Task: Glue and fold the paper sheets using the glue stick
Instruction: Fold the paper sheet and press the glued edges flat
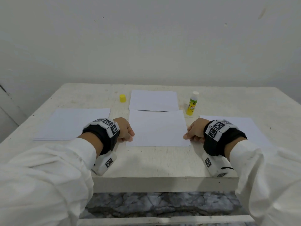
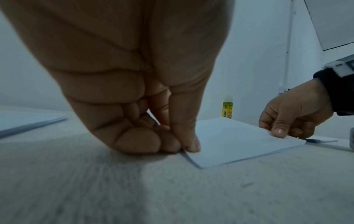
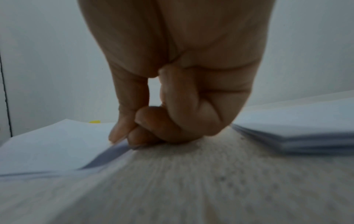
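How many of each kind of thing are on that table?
Paper piles or sheets: 4, left, far, middle, right
Glue stick: 1
Yellow cap: 1
Total: 6

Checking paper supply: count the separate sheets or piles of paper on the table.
4: centre sheet pinched by both hands, one behind it, a pile at left, a pile at right. Sheets within piles can't be counted.

A whitewashed, scuffed worktop [image 1: 146, 162] stands against a plain pale wall [image 1: 146, 38] that bears a few small dark marks. Below the worktop's near edge shows a floor [image 1: 162, 204] of grey, marbled stone pattern, with a pale ledge [image 1: 162, 220] crossing nearest the camera.
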`<act>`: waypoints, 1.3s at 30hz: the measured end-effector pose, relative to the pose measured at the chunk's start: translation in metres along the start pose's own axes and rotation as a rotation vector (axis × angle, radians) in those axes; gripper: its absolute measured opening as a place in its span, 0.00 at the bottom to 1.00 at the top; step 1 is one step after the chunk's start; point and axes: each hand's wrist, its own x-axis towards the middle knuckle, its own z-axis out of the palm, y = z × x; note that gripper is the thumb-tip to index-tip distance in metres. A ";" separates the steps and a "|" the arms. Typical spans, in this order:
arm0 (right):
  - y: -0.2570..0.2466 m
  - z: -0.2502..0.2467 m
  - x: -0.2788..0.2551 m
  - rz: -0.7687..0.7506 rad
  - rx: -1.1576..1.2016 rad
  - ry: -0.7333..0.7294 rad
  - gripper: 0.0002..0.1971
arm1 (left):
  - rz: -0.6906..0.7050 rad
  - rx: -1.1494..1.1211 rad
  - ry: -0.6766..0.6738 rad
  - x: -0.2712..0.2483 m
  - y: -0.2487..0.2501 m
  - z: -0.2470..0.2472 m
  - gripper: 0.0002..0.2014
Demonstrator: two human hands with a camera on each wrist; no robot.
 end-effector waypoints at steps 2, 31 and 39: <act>0.000 0.001 0.002 0.008 0.002 -0.002 0.17 | 0.000 -0.003 -0.004 0.000 0.000 0.000 0.08; -0.110 0.054 0.018 -0.200 -0.729 -0.093 0.38 | 0.105 0.939 -0.104 0.030 0.017 -0.014 0.48; -0.148 0.076 0.032 -0.370 -0.831 -0.070 0.71 | 0.172 0.906 -0.137 0.051 0.001 -0.015 0.58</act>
